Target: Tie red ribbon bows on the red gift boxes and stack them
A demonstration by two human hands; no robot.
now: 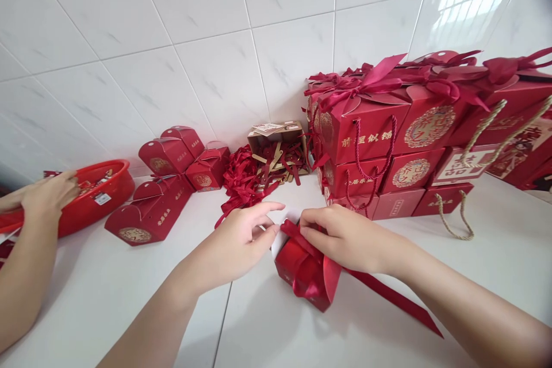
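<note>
A small red gift box (302, 273) lies on the white tiled floor in front of me, with a red satin ribbon (388, 294) trailing off to the right. My left hand (241, 238) pinches the ribbon at the box's top left. My right hand (345, 236) grips the ribbon at the top right, fingers closed on it. Both hands meet over the box's top.
Another person's hand (49, 192) reaches into a red basin (110, 192) at the left. Several closed red boxes (164, 184) lie behind it. A ribbon pile (244, 181) and a small cardboard box (280, 146) sit by the wall. Stacked finished boxes (388, 138) stand at the right.
</note>
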